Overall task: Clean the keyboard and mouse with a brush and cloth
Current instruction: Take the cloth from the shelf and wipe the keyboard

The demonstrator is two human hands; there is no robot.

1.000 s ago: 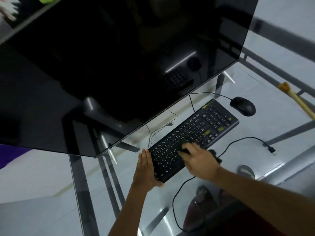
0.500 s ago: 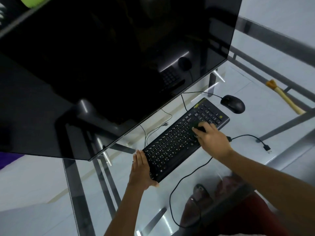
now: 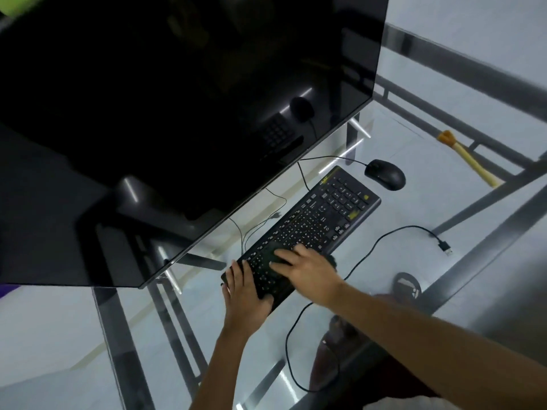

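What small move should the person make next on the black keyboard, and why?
Probably sweep the right hand, which seems to press a dark cloth on the keys, toward the far end by the black mouse. The left hand already steadies the near end of the black keyboard.

A large dark monitor [image 3: 177,113] stands on the glass desk [image 3: 399,261]. A loose USB cable [image 3: 414,232] lies near a wooden handle [image 3: 473,164]
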